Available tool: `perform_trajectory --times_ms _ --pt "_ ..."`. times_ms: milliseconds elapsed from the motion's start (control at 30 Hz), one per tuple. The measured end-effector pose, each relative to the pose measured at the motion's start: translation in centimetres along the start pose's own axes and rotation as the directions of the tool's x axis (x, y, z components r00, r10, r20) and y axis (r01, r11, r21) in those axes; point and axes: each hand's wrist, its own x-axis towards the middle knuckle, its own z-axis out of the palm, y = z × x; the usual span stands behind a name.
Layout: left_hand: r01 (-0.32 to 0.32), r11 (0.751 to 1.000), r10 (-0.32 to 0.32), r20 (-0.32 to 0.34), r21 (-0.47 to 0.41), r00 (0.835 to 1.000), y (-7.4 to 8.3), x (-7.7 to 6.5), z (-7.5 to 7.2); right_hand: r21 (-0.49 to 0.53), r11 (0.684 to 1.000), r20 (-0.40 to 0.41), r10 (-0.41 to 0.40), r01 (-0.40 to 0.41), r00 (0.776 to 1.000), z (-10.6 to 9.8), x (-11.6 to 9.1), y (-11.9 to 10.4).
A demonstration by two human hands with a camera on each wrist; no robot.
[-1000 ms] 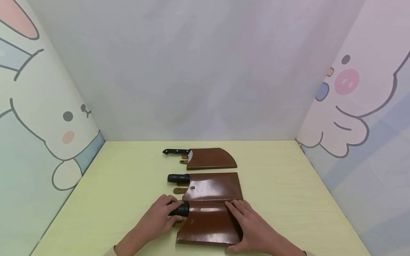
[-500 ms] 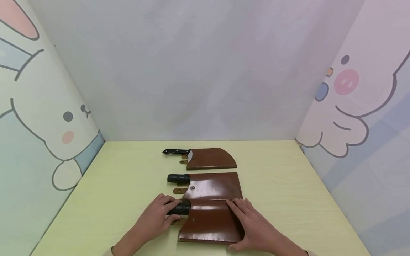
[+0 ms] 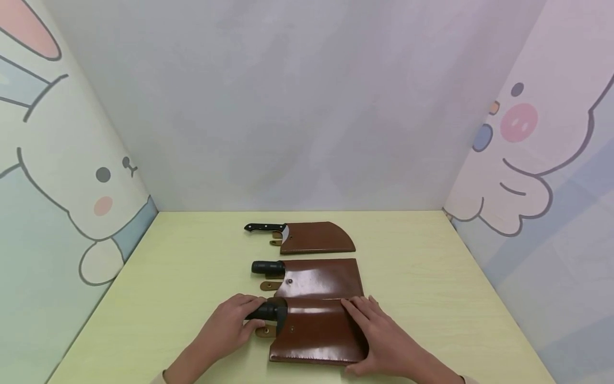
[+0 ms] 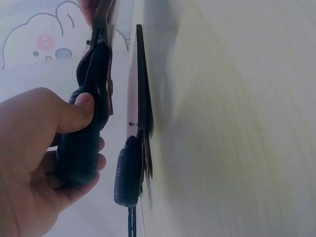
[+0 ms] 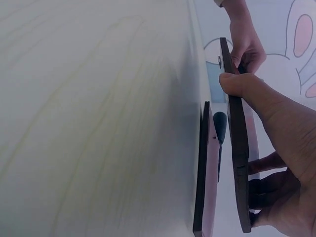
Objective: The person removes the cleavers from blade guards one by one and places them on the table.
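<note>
Near cleaver [image 3: 276,310]: black handle [image 3: 260,311], blade in brown sheath [image 3: 318,330]; held above the bench [image 3: 455,277], toward its front edge. Left hand [image 3: 225,326]: thumb and fingers around the handle. Right hand [image 3: 386,341]: grips the sheath's right end. Middle sheathed cleaver [image 3: 323,276]: on the bench. Far sheathed knife [image 3: 317,238]: by the back edge.

Head cam: L hand [image 3: 225,326] hides butt of nr cleaver [image 3: 267,311]; blade mostly inside nr sheath [image 3: 318,330]. R hand [image 3: 384,341] covers its R end, & nr sheath blocks btm edge of mid sheath [image 3: 318,279]. Sleeves [image 3: 158,378] cropped at btm, rabbit print [image 3: 62,154] at L edge. L wrist cam: R hand just a bit at top, nr sheath cut off there too. R wrist cam: mid sheath runs off btm.
</note>
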Motion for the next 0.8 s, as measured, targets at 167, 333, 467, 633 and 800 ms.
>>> perform_trajectory --times_ms 167,333,467,633,800 --pt "0.002 1.0 -0.002 0.02 -0.002 1.0 0.0 0.1 -0.1 0.007 1.0 -0.002 -0.005 0.005 1.0 0.0 -0.1 0.1" --pt "0.004 1.0 -0.004 0.016 -0.001 1.0 -0.1 0.0 -0.3 -0.03 0.999 -0.018 -0.016 0.016 1.0 0.1 -0.3 0.4" --pt "0.004 1.0 -0.004 -0.001 0.0 1.0 -0.2 0.0 -0.4 -0.057 0.998 -0.023 -0.008 0.007 1.0 0.2 -0.5 0.7" --pt "-0.009 1.0 0.009 -0.02 0.001 1.0 -0.4 -0.2 -0.4 -0.048 0.999 0.001 0.017 -0.017 1.0 0.0 -0.6 0.9" --pt "-0.003 1.0 0.003 -0.037 -0.005 0.999 -0.7 -0.5 -0.5 -0.046 0.999 0.001 0.019 -0.019 1.0 -0.1 -0.8 1.2"
